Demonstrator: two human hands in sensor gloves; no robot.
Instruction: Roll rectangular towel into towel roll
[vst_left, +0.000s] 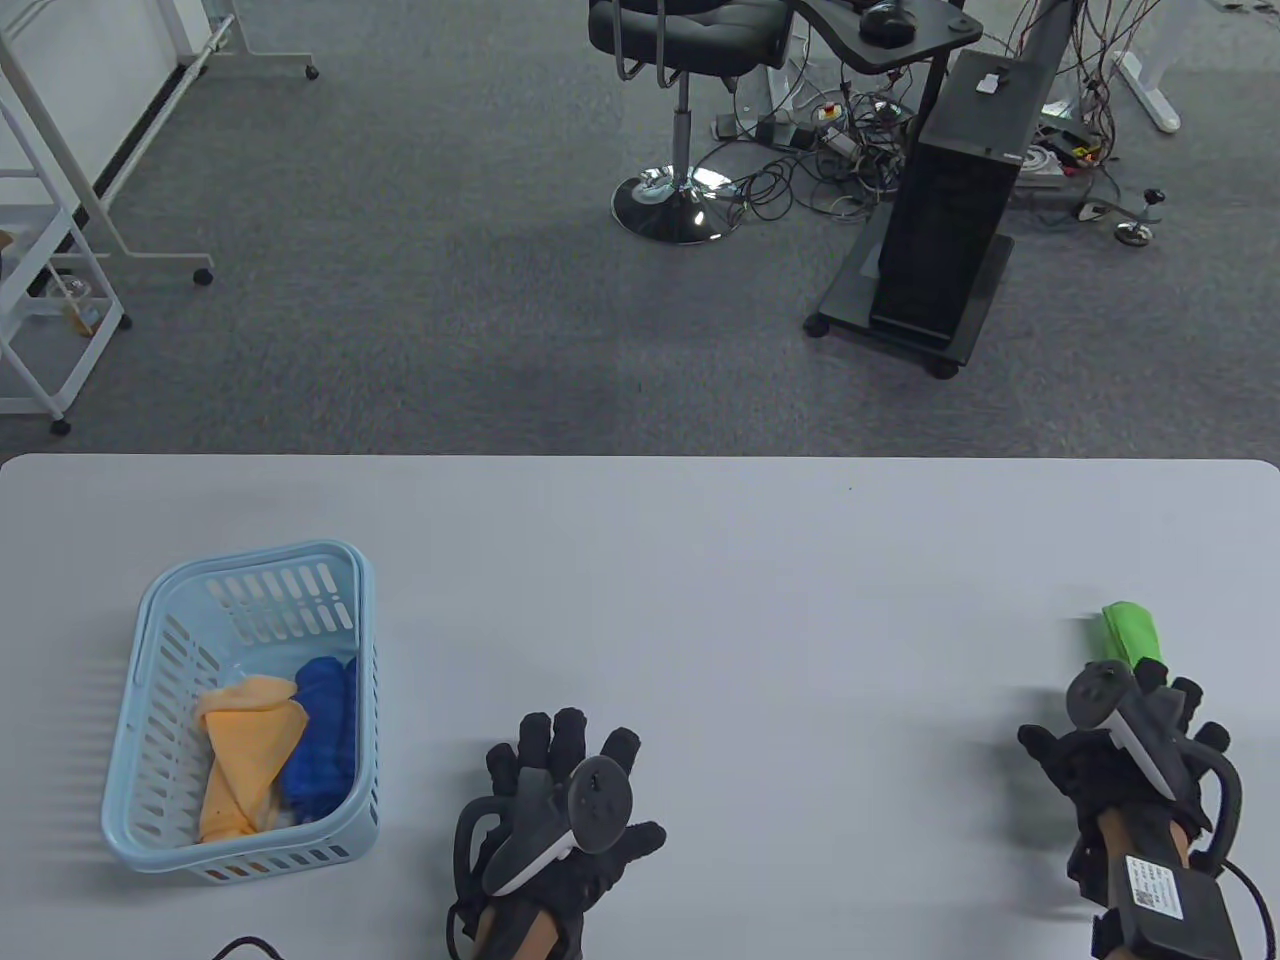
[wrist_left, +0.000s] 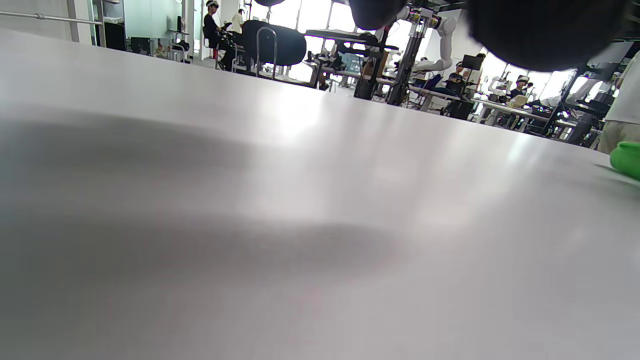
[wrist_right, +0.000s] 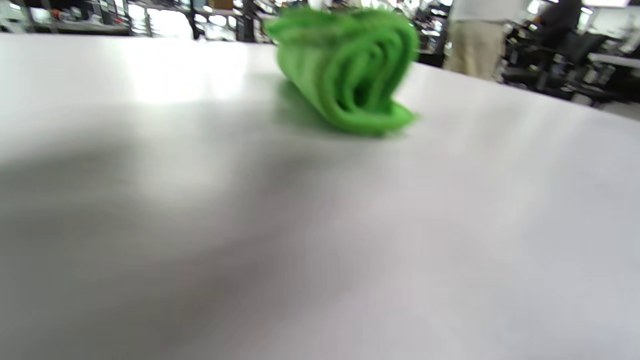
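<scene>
Green towel roll (wrist_right: 350, 70) lying near table's right edge, layers spiralled, end slightly loose. Right hand (vst_left: 1125, 745) just beside, grip indeterminable. Left hand (vst_left: 560, 810) spread, empty.

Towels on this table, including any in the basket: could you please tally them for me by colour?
Green towel, rolled, on the table: 1
Orange towel, in the basket: 1
Blue towel, in the basket: 1
Total: 3

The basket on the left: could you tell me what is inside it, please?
The basket holds an orange cloth and a blue cloth, crumpled side by side. Whatever lies beneath them is covered.
</scene>
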